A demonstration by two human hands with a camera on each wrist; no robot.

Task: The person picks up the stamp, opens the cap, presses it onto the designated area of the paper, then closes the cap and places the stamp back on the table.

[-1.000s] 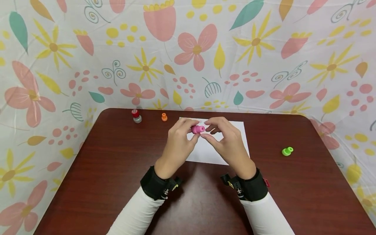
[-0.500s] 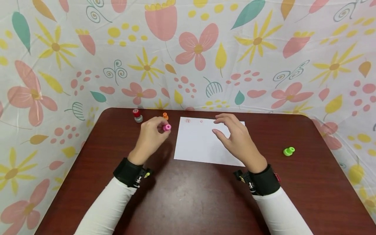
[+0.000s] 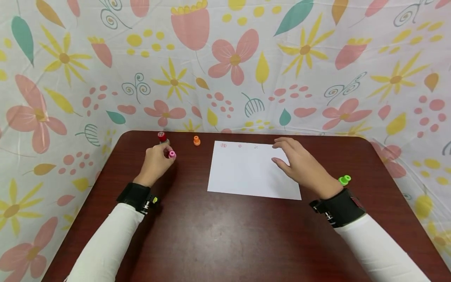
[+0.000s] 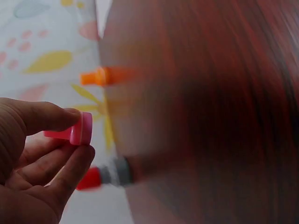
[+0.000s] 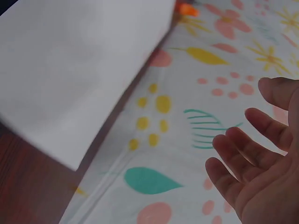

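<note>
Between thumb and fingers, my left hand (image 3: 154,163) pinches a small pink stamp (image 4: 81,129), with its wide end turned away from the palm in the left wrist view. Just behind that hand stands a red-topped stamp (image 3: 162,137) with a grey base, partly hidden by the fingers. My right hand (image 3: 299,164) hovers over the right part of a white sheet of paper (image 3: 251,172), fingers loosely bent and holding nothing. Along the paper's top edge run 3 small reddish stamp prints (image 3: 240,146).
An orange stamp (image 3: 196,141) stands near the table's back edge, left of the paper. The green stamp (image 3: 344,180) lies to the right, partly behind my right wrist. A flower-patterned cloth (image 3: 236,58) hangs behind the brown table (image 3: 211,235).
My left hand has carried the pink stamp from over the paper to the left, beside the red-topped stamp. My right hand has drawn back to the right, uncovering the prints.
</note>
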